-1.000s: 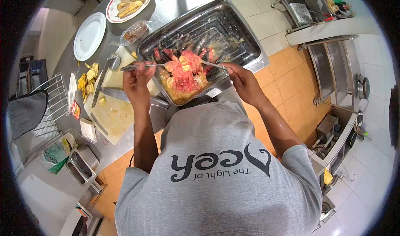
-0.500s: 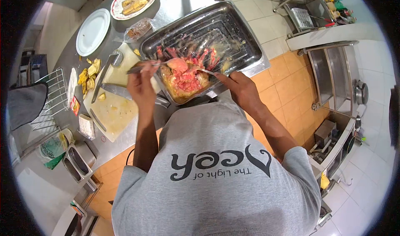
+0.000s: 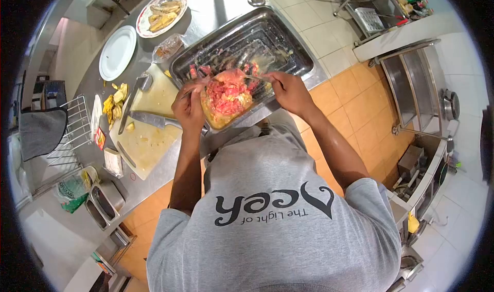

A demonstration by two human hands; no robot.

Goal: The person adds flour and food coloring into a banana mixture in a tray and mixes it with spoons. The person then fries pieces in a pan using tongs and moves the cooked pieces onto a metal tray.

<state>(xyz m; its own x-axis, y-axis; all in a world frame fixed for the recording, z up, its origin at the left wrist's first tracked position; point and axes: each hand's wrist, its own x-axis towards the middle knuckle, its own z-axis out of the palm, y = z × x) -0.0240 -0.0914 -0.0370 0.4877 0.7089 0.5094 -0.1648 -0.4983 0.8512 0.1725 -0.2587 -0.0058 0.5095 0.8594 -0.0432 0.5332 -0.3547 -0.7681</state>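
A dark rectangular baking tray point(image 3: 288, 29) lies tilted across the counter, holding a red and yellowish chopped mixture point(image 3: 226, 99) piled at its near left end. My left hand point(image 3: 189, 106) is closed on a metal spoon at the tray's left edge; motion blurs its tip. My right hand point(image 3: 289, 92) grips the handle of another metal spoon point(image 3: 253, 77) over the tray. Its end reaches into the top of the mixture and is partly hidden. The two spoons face each other across a red lump.
Left of the tray, a cutting board point(image 3: 154, 150) bears a knife point(image 3: 146, 119) and a cleaver point(image 3: 135, 99). Yellow peels point(image 3: 116, 104), a white plate point(image 3: 117, 52), a plate of fried slices point(image 3: 162, 16) and a plastic-wrapped packet point(image 3: 168, 47) lie beyond. A wire rack point(image 3: 69, 130) stands far left.
My right hand has moved up and slightly left, its spoon now over the top of the mixture. My left hand has shifted right and down against the tray edge. The view has shifted a little.
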